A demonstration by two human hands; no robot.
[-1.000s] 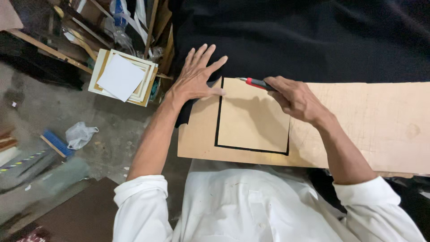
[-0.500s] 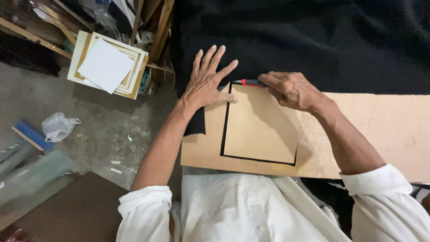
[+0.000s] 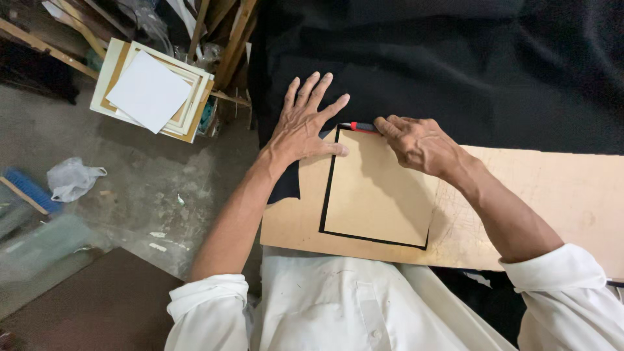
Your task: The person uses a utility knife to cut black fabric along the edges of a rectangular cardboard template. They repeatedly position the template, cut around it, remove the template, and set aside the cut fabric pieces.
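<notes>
A small tan rectangular board (image 3: 380, 192) lies on black cloth (image 3: 455, 65), which shows as a black border along its left and near edges. Both rest on a long tan board (image 3: 552, 195) across my lap. My left hand (image 3: 304, 123) lies flat with fingers spread on the cloth, its thumb pressing the small board's far left corner. My right hand (image 3: 419, 143) grips a red-handled cutter (image 3: 361, 127) at the board's far edge, the tip near the left corner.
A stack of flat cream boards topped by a white sheet (image 3: 151, 91) lies on the concrete floor at far left. Wooden sticks (image 3: 227, 39) lean behind it. A crumpled plastic bag (image 3: 71, 179) and a blue tool (image 3: 26, 192) lie at left. A dark brown panel (image 3: 84, 305) sits near left.
My right hand has slid the cutter leftward along the small board's far edge toward the left corner. My left hand has stayed pressed flat; the view has shifted slightly.
</notes>
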